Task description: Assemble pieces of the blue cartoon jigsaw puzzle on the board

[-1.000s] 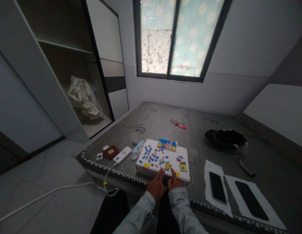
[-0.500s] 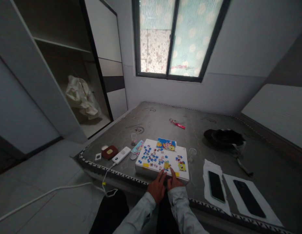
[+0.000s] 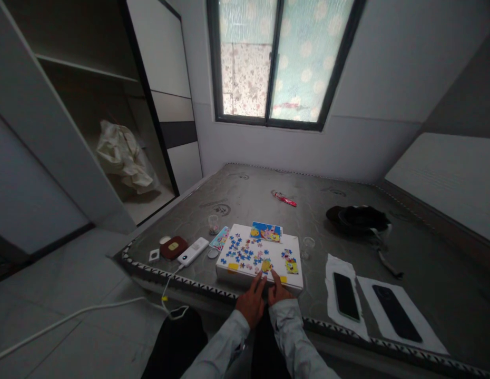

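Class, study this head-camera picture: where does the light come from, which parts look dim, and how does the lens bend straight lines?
Head view: daylight comes through the patterned window, the brightest area; head view: the open wardrobe and the mattress around the puzzle board are dim; head view: the wide lens tilts the window frame and wardrobe edges outward.

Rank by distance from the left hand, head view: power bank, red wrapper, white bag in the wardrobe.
1. Power bank: just left of the left hand, near the mattress edge.
2. Red wrapper: mid-mattress, ahead.
3. White bag: in the wardrobe, far left.
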`<control>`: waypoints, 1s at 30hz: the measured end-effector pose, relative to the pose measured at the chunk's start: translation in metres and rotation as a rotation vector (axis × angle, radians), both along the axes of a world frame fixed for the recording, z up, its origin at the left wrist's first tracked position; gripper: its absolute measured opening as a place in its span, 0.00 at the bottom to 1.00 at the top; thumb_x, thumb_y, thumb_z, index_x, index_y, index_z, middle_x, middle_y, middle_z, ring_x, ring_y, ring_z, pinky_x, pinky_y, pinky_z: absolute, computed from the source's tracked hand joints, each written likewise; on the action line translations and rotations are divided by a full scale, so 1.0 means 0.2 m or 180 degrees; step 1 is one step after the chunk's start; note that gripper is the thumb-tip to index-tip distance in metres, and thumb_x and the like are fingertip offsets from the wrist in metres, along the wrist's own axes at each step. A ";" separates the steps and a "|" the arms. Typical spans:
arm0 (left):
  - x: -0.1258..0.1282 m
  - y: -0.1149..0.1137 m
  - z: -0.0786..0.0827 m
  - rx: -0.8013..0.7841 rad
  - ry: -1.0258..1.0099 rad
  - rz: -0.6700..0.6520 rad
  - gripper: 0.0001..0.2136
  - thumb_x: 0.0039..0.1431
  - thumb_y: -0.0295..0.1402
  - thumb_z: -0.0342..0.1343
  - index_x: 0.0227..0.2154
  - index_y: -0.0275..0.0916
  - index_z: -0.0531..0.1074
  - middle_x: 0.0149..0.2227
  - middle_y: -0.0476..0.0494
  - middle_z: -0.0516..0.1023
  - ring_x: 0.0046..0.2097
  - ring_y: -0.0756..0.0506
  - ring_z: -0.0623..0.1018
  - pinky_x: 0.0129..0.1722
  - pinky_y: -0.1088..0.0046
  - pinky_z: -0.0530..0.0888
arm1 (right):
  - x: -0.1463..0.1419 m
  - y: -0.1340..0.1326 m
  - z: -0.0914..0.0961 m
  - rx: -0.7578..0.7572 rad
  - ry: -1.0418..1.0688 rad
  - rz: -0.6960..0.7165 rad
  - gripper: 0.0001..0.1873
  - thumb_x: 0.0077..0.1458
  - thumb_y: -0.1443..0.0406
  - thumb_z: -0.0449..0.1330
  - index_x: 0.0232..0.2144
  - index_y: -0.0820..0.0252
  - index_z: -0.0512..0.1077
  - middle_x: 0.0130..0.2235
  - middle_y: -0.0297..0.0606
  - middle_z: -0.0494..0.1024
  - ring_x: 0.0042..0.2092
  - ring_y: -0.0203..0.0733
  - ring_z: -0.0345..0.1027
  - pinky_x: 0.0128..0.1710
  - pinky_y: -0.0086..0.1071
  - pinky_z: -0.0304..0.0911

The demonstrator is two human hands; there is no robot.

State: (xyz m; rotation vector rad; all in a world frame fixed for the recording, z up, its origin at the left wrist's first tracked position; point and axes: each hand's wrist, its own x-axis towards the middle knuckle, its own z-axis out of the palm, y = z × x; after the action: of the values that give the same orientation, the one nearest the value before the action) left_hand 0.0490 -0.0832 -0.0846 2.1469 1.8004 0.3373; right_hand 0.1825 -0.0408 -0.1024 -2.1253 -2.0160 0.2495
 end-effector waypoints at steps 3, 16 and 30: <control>0.00 0.00 0.00 0.0012 0.0058 -0.0004 0.36 0.59 0.24 0.47 0.71 0.43 0.49 0.75 0.40 0.44 0.57 0.41 0.77 0.49 0.65 0.79 | 0.00 -0.01 0.01 0.0017 0.0012 0.0002 0.30 0.65 0.66 0.49 0.69 0.53 0.59 0.34 0.37 0.83 0.31 0.39 0.76 0.29 0.27 0.62; 0.01 0.01 -0.02 0.0049 0.0070 -0.0042 0.36 0.60 0.25 0.47 0.72 0.43 0.49 0.75 0.40 0.41 0.54 0.41 0.78 0.48 0.64 0.79 | 0.00 -0.01 0.01 0.0017 -0.0029 0.0009 0.29 0.66 0.66 0.47 0.68 0.56 0.60 0.35 0.39 0.84 0.31 0.40 0.77 0.28 0.28 0.61; 0.00 0.02 0.00 -0.0068 -0.0077 -0.0070 0.37 0.59 0.24 0.46 0.72 0.43 0.47 0.75 0.44 0.41 0.60 0.43 0.75 0.52 0.67 0.76 | 0.00 0.00 0.01 -0.0140 -0.0072 0.0023 0.30 0.66 0.66 0.47 0.69 0.54 0.57 0.37 0.39 0.84 0.34 0.43 0.78 0.33 0.31 0.66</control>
State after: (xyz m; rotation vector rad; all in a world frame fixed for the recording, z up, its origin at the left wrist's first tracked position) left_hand 0.0483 -0.0799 -0.0854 2.1372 1.7581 0.3358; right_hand 0.1820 -0.0413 -0.0999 -2.1569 -2.0494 0.2748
